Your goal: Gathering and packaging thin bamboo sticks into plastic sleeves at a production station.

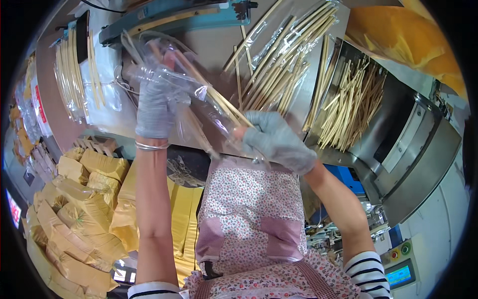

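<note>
My left hand, in a grey knit glove with bare fingertips, is closed on a clear plastic bag, its fingers blurred by motion. My right hand, gloved the same way, is closed around the lower ends of a few pale wooden chopsticks. These slant up to the left through the clear film toward my left hand. Just beyond my right hand, many bagged chopsticks lie in a loose heap on the brown tabletop.
A teal bag sealer stands at the back. Bundled chopsticks and white plastic bags lie left. A steel hopper at right holds loose chopsticks. Yellow wrapped packages are piled lower left; a control panel is lower right.
</note>
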`<state>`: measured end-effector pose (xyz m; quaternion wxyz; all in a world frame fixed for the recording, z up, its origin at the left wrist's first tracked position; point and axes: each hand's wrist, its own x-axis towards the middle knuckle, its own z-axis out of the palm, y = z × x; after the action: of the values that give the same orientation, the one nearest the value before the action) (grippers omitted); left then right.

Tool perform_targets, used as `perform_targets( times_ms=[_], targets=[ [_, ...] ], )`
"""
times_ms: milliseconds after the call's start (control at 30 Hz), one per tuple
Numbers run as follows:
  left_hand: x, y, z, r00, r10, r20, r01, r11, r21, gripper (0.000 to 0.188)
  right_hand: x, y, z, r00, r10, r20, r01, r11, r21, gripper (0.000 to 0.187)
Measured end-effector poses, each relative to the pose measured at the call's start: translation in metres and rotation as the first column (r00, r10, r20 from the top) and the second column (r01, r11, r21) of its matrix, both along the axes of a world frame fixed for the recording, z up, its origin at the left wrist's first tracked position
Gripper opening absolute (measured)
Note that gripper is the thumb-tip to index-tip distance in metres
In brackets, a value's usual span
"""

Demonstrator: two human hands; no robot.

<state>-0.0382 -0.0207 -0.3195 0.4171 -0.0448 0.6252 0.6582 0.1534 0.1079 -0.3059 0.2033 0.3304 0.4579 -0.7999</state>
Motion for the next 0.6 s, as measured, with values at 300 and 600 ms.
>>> perform_targets(
  times_ms=[300,600],
  targets=[
    [0.014,0.023,0.009,0.987,-0.149,-0.052,0.134,0.964,-0.229,0.033,0.028,-0.009,0.019,0.975,-0.212,0.068,0.222,0.941,-0.255,0.025],
    [0.072,0.024,0.018,0.972,-0.025,0.233,0.066,0.983,-0.169,0.021,-0.013,-0.003,0.014,0.970,-0.218,-0.108,0.220,0.976,0.003,0.024]
  ],
)
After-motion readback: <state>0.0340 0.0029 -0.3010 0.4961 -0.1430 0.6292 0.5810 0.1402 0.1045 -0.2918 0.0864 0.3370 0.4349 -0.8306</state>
